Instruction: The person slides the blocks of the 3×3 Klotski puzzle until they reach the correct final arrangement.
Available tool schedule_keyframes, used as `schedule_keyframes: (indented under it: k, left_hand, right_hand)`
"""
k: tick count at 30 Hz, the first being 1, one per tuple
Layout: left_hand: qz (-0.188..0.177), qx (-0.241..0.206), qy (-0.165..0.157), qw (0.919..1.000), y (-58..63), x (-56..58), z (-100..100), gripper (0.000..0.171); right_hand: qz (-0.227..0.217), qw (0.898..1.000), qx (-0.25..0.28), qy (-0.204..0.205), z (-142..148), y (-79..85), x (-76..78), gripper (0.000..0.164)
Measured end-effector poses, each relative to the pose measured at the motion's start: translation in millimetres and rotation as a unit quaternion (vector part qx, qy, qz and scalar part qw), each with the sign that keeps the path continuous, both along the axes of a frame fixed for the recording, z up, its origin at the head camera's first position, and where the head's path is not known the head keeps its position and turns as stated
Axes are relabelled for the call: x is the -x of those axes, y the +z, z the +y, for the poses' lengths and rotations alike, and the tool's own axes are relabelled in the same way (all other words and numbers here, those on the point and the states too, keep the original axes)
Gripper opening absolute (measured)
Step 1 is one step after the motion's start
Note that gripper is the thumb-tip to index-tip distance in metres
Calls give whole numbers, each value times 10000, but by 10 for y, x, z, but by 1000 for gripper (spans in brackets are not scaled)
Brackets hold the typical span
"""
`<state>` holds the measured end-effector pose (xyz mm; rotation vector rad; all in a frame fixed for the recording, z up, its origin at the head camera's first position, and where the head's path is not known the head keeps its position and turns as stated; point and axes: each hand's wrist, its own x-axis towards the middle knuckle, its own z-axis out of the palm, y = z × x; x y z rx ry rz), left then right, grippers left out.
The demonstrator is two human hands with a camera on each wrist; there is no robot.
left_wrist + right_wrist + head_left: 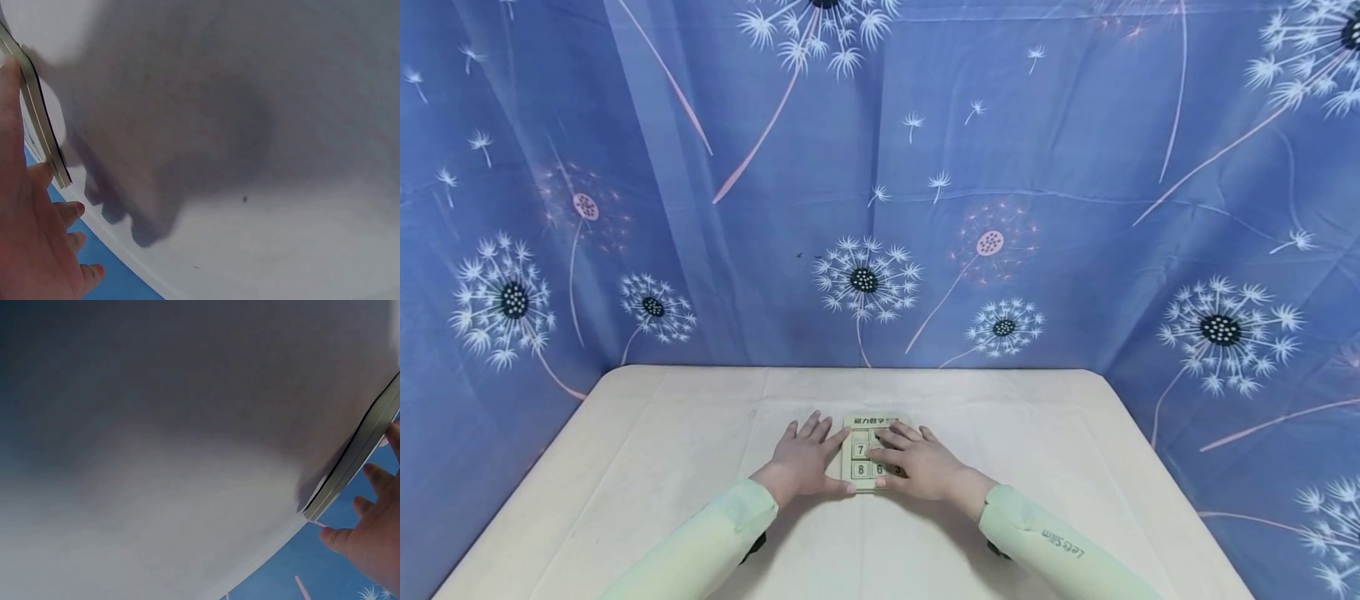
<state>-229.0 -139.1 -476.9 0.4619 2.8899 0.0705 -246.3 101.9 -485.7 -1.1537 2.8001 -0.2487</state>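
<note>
A pale green sliding number puzzle [861, 481] lies flat on the table in the head view, with dark lettering along its top edge. Tiles 7, 8 and 6 show clearly, and the top left cell looks bare. My left hand [802, 460] is at the left side, fingers spread, index fingertip and thumb touching the frame. From the right, my right hand [928, 467] reaches over the board; its fingertips rest on the tiles and its thumb is near the bottom edge. Fingers hide the right-hand tiles. Both wrist views catch only the puzzle's side edge [44, 119] beside the fingers.
The table [700, 417] has a whitish cover. Behind it and at both sides hangs a blue curtain [775, 250] printed with dandelions. Pale green sleeves [700, 542] cover both forearms.
</note>
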Motion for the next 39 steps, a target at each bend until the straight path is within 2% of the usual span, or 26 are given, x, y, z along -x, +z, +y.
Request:
schedule_keyframes:
  k: [10,16,30,39]
  left_hand:
    - [-3,10,-18,10000,-8,-17,-1,99]
    - [24,71,10,10000,-24,10,6,98]
    - [-26,70,-14,10000,30,-4,27,98]
    - [-43,61,32,10000,-15,18,3,97]
  right_hand:
    - [-67,10000,-67,-19,9,13,-21,52]
    - [-53,9999,-99,-12,16,8,-14,53]
    - [-74,9999,-104,-50,22,2,-20,55]
    - [-90,9998,-112,-98,34,21,-30,56]
